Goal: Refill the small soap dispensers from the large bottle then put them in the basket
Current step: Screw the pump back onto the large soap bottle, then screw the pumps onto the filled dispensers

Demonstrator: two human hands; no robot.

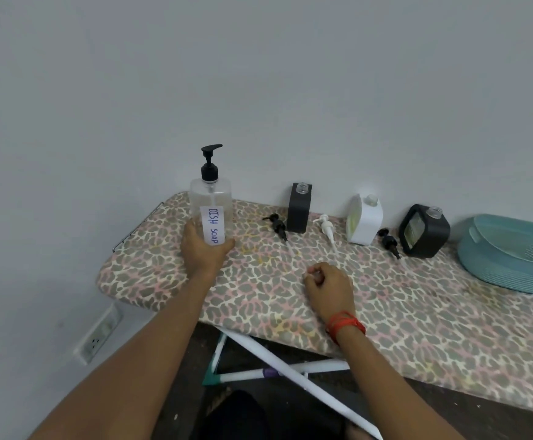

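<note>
A large clear bottle with a black pump and a "DISH SOAP" label stands upright at the left of the ironing board. My left hand grips its base. Three small dispensers stand uncapped along the wall: a dark one, a white one and a squat black one. Their removed pumps lie beside them: black, white, black. My right hand rests on the board, its fingers curled in with nothing visible in them. A teal basket sits at the far right.
The ironing board has a leopard-print cover and stands against a grey wall. A wire rest juts out at its left end. White legs cross beneath. A wall socket sits low on the left.
</note>
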